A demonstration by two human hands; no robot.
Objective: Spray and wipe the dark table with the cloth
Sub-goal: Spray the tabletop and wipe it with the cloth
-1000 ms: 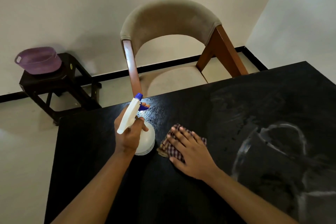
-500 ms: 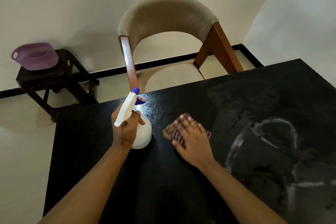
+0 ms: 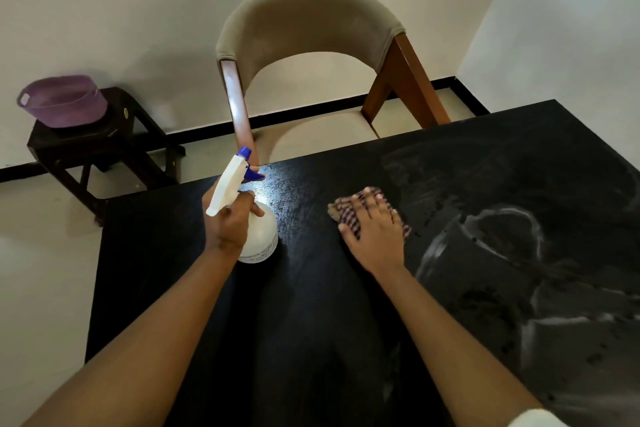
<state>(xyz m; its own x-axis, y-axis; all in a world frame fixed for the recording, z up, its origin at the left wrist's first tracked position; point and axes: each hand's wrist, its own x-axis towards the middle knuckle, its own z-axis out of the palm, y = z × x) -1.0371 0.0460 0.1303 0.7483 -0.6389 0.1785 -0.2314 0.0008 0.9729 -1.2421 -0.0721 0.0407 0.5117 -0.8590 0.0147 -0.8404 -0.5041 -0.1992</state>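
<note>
Gripping the white spray bottle (image 3: 258, 236) at frame centre, the left hand (image 3: 228, 224) stays fisted — the right hand (image 3: 372, 232), fingers spread flat, presses the checked cloth (image 3: 346, 215) onto the dark table (image 3: 311, 322).

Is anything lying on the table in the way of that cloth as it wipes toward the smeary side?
Nothing visible. The right hand presses the cloth flat on the dark table; the smeared patch beside it is bare. The spray bottle is on the other side.
</note>
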